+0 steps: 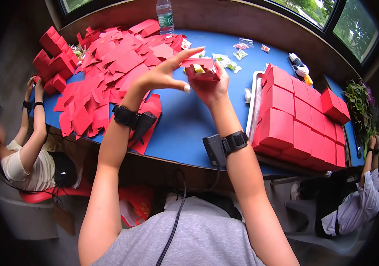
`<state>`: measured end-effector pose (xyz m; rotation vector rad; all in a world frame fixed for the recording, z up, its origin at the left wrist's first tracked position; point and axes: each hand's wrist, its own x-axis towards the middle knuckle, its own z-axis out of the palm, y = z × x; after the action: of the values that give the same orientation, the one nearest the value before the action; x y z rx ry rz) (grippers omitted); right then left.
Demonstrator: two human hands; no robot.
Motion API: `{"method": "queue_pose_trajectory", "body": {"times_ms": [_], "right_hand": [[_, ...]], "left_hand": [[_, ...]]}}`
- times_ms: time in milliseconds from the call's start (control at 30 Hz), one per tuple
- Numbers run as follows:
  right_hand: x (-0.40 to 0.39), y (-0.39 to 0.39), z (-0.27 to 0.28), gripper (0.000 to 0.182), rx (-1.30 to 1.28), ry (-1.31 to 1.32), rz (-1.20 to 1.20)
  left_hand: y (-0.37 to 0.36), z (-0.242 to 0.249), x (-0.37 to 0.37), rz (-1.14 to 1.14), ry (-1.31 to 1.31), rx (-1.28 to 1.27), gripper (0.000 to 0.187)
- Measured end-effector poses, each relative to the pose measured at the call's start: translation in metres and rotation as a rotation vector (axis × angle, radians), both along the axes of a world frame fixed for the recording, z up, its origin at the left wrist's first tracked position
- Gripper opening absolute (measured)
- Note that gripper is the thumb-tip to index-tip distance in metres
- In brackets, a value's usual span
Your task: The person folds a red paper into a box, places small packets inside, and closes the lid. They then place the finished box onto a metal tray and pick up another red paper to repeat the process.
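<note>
In my right hand (214, 86) rests a small red paper box (203, 75), held up over the blue table with its top open. Yellow and white wrapped pieces show inside it. My left hand (167, 73) is just left of the box, thumb and fingers spread wide with nothing between them. Below my left wrist a flat red box blank (152, 106) lies on the table. Behind the box are small wrapped packets (225, 60) in green and white.
A heap of red box blanks (114, 62) covers the table's left. Finished red boxes (300, 115) stand stacked in a white tray (255, 104) on the right. A water bottle (165, 17) stands at the back. People sit at both sides, one with hands (36, 82) at stacked boxes.
</note>
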<state>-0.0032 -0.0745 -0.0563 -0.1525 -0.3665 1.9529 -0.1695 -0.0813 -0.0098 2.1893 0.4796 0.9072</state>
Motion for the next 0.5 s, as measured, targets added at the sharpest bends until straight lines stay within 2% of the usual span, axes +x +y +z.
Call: {"method": "queue_pose_trajectory", "body": {"times_ms": [100, 133, 167, 300, 367, 400, 467, 500], "right_hand": [[0.0, -0.004, 0.003, 0.045, 0.0, -0.058, -0.031], [0.0, -0.006, 0.004, 0.048, 0.002, -0.11, -0.055], [0.0, -0.005, 0.002, 0.048, -0.002, -0.112, -0.054], [0.0, -0.002, 0.001, 0.052, 0.032, -0.109, -0.014], [0.0, 0.0, -0.001, 0.055, 0.091, -0.147, 0.024], [-0.001, -0.002, 0.003, 0.055, 0.092, -0.148, 0.025], [-0.002, -0.007, 0.009, 0.059, 0.16, -0.624, -0.078], [-0.003, -0.008, 0.008, 0.059, 0.161, -0.624, -0.076]], "left_hand": [[-0.007, -0.01, 0.011, 0.056, 0.037, -0.072, 0.082], [-0.004, -0.016, 0.016, 0.059, -0.012, -0.13, 0.073], [-0.005, -0.019, 0.018, 0.061, -0.013, -0.134, 0.073], [-0.009, -0.022, 0.025, 0.18, 0.048, 0.012, 0.059], [-0.007, -0.024, 0.025, 0.134, -0.146, -0.161, 0.047], [-0.004, -0.025, 0.024, 0.135, -0.147, -0.161, 0.047], [0.003, -0.031, 0.019, 0.427, -0.098, 0.281, 0.039], [0.004, -0.033, 0.017, 0.429, -0.098, 0.281, 0.039]]}}
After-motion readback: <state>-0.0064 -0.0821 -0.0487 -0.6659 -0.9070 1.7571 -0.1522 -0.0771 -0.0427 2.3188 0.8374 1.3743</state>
